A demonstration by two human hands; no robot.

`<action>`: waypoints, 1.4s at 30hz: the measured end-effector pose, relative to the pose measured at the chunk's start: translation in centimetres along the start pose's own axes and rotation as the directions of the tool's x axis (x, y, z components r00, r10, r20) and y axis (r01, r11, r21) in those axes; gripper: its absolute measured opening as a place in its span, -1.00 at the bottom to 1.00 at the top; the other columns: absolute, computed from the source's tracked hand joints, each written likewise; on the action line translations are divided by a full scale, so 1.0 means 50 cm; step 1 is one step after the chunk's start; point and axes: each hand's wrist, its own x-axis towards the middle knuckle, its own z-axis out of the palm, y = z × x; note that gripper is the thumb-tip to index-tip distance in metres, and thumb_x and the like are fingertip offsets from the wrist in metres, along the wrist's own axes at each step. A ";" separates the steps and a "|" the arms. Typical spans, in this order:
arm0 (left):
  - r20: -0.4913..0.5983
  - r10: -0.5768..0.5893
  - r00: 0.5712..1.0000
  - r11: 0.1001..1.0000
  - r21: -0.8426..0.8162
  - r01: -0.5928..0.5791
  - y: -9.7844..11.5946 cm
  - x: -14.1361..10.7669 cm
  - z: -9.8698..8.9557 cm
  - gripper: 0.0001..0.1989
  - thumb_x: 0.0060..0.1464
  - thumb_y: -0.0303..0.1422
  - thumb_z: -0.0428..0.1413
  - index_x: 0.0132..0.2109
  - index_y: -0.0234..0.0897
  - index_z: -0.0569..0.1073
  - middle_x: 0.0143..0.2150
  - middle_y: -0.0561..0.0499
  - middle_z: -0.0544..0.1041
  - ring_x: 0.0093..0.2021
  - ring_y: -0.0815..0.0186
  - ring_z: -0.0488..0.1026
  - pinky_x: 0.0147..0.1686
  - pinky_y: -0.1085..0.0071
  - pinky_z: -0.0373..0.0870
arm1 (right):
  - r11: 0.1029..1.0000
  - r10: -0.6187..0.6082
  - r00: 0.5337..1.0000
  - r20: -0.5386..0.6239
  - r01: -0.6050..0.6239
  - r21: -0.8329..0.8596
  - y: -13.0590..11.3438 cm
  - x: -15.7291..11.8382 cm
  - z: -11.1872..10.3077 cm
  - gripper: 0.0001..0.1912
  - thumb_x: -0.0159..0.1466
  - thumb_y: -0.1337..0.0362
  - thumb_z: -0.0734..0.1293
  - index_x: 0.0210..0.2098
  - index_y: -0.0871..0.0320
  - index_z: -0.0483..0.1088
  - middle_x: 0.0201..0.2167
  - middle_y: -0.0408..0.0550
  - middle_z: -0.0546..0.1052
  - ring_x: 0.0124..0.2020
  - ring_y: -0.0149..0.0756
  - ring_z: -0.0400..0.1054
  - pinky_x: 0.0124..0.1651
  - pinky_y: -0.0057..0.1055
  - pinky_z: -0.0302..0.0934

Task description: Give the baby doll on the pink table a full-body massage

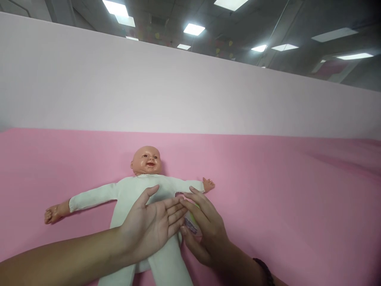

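Observation:
A baby doll (147, 161) with a bald head and a white cloth body lies face up on the pink surface. Above its torso is my left hand (154, 224), palm up, fingers stretched out and nothing in it. My right hand (205, 226) is at the doll's side, its fingers curved and apart, with fingertips at the fingertips of my left hand. Behind and partly below the right fingers lies a clear bottle or packet (192, 224) with a dark printed label and a bit of green; the hands cover much of it. Whether the right hand touches it, I cannot tell.
The pink surface (282, 198) spreads to both sides of the doll. A white wall or panel (178, 91) stands along its far edge. Ceiling lights show beyond the panel. A dark band circles my right wrist.

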 end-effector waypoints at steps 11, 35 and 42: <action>-0.002 0.015 1.000 1.000 -0.013 -0.015 -0.003 0.001 -0.006 -0.01 0.23 0.06 -0.16 0.52 -0.60 -0.26 0.54 -0.29 -0.02 0.56 0.14 -0.25 0.47 0.25 -0.25 | 0.991 -0.004 1.000 0.011 0.006 -0.131 -0.001 -0.011 0.006 -0.06 0.30 0.22 0.27 0.51 0.43 -0.22 0.51 0.35 -0.14 0.51 0.31 -0.20 0.36 0.33 0.08; -0.041 0.033 0.999 0.999 0.039 -0.031 0.000 -0.004 0.004 0.03 0.17 0.07 -0.15 0.53 -0.51 -0.34 0.59 -0.20 -0.27 0.57 0.18 -0.32 0.46 0.23 -0.23 | 0.804 0.375 0.924 0.075 -0.284 -0.522 0.077 -0.008 -0.104 -0.80 0.39 0.30 0.15 -0.19 0.12 0.40 -0.35 0.04 0.51 -0.56 -0.26 0.42 -0.60 -0.37 0.23; -0.049 0.053 0.997 0.998 0.017 -0.053 -0.004 -0.002 0.000 0.00 0.20 0.05 -0.15 0.53 -0.45 -0.37 0.59 -0.21 -0.29 0.57 0.18 -0.29 0.46 0.22 -0.23 | 0.592 0.536 0.839 0.095 -0.293 -0.751 0.159 -0.046 -0.175 -0.73 0.41 0.20 0.20 -0.30 0.17 0.46 -0.25 0.20 0.57 -0.27 0.06 0.53 -0.32 -0.11 0.40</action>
